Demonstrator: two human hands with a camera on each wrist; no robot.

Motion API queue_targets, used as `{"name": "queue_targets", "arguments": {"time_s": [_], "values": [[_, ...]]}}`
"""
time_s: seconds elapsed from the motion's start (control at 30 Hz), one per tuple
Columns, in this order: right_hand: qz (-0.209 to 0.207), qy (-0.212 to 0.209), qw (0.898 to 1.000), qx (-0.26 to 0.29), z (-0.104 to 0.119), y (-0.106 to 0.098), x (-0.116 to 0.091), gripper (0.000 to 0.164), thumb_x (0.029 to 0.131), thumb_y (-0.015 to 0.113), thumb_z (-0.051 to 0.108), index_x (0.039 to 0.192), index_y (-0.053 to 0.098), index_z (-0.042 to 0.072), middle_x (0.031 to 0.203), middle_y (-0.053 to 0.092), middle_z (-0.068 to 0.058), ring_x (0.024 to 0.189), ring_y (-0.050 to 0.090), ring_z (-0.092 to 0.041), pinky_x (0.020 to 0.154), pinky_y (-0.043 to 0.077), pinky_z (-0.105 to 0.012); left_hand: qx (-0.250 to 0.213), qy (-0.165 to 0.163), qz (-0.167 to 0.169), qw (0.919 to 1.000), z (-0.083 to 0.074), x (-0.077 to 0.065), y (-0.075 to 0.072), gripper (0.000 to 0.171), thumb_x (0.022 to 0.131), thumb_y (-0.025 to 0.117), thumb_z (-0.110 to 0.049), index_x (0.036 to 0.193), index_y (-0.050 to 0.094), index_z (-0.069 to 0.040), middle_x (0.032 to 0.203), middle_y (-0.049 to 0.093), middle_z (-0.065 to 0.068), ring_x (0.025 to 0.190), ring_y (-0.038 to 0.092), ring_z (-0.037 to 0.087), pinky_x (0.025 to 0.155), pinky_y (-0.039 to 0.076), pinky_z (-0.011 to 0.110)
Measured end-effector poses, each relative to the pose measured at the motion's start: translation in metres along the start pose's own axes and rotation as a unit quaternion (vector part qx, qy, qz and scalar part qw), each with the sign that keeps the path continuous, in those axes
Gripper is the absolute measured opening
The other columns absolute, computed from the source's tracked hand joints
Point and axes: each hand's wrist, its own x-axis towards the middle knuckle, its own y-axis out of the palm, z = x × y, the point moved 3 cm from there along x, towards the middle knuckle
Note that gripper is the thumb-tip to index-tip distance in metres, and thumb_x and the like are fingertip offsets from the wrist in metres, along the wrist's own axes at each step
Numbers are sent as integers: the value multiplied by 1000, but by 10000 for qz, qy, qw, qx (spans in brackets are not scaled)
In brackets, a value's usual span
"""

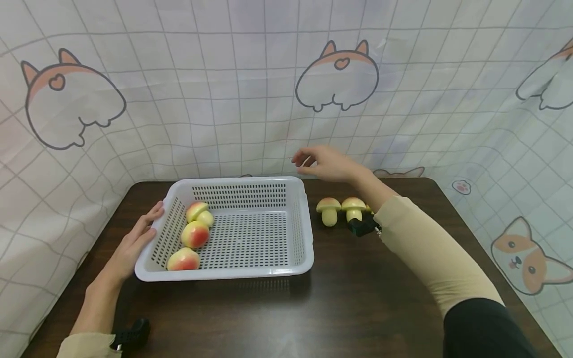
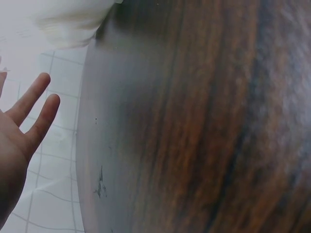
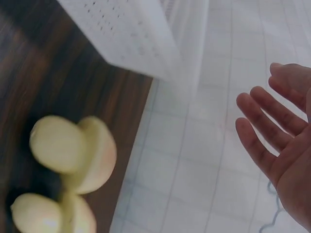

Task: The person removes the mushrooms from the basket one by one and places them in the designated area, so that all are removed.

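A white plastic basket (image 1: 241, 276) with slotted walls sits on the table. Along its left side lie a toy mushroom (image 1: 197, 212) and two rounded yellow-and-red pieces, a middle one (image 1: 195, 234) and a front one (image 1: 183, 259). My left hand (image 1: 134, 243) rests against the basket's left rim, its fingers extended in the left wrist view. Above the basket's back right corner, my right hand (image 1: 329, 163) is raised, holding nothing, with fingers loosely bent. Below that forearm stand a toy mushroom (image 1: 329, 211) and a second mushroom (image 1: 353, 207); something yellow beside them is mostly hidden by the sleeve.
The dark wooden table (image 1: 277, 318) reaches back to a white gridded cloth (image 1: 250, 99) with cartoon dogs, which hangs behind and at both sides. Dark wrist straps, one on the left arm (image 1: 132, 335) and one on the right (image 1: 363, 224), hang close to the tabletop.
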Motion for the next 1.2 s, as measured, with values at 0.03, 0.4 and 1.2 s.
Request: {"name": "queue_targets", "arguments": {"time_s": [0.03, 0.4, 1.2], "values": [[35, -50, 10000, -43, 3, 2, 4, 29, 102, 63, 21, 130, 64, 10, 122, 68, -5, 113, 63, -21, 94, 50, -42, 19, -9, -7, 10000, 0, 0, 0, 51, 110, 36, -19, 161, 32, -14, 172, 14, 3, 118, 49, -1, 76, 55, 24], [575, -511, 9967, -254, 43, 36, 37, 28, 103, 62, 16, 129, 64, 6, 124, 68, -7, 112, 64, -20, 95, 50, -35, 61, 130, -48, 9999, -3, 0, 0, 48, 110, 35, -17, 158, 35, -9, 171, 17, 5, 116, 50, 3, 76, 53, 22], [1242, -659, 9899, 207, 88, 116, 75, 39, 101, 65, 17, 139, 58, 8, 130, 64, -4, 116, 60, -15, 91, 50, -25, -196, 272, 15, 9994, 0, -3, -3, 48, 110, 34, -14, 158, 35, -7, 171, 15, 9, 129, 39, -4, 85, 49, 17]]}}
